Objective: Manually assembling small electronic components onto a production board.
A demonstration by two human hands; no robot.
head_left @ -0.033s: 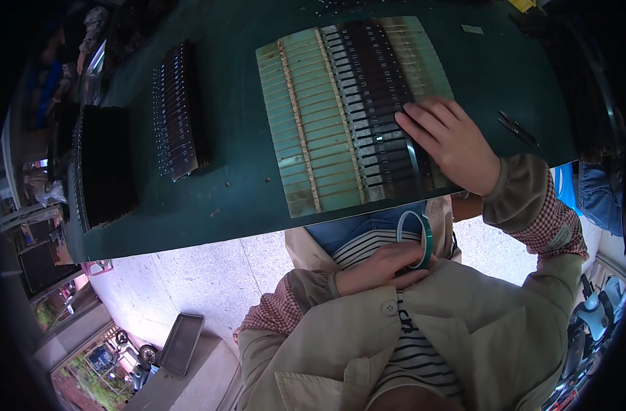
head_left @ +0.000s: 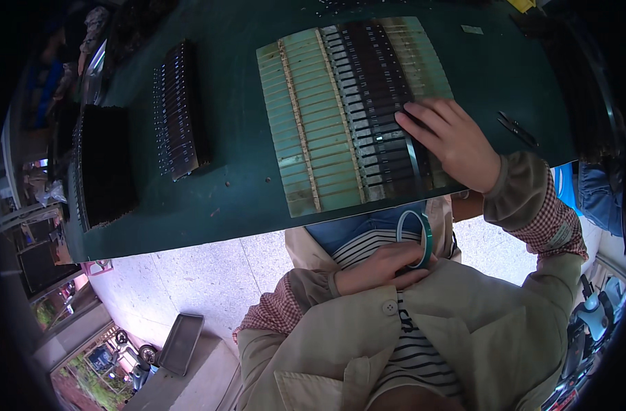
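My left hand (head_left: 383, 268) is closed around a roll of green tape (head_left: 428, 241), low in front of my body at the table edge. A shiny strip of tape (head_left: 413, 159) runs from near the roll up along the black strips. My right hand (head_left: 457, 147) lies on the right side of these strips, fingers stretched out and fingertips pressed on the tape; its thumb is hidden. The black strips (head_left: 374, 75) with small pale marks lie side by side on a pale green slotted board (head_left: 285, 123), whose two light ribs run lengthwise.
On the dark green table (head_left: 237, 198) stand a row of black strips (head_left: 176, 113) and a larger dark stack (head_left: 104, 168) to the left. Tweezers or small snips (head_left: 517, 129) lie right of my right hand. A grey tray (head_left: 181, 344) sits below left, beyond the table.
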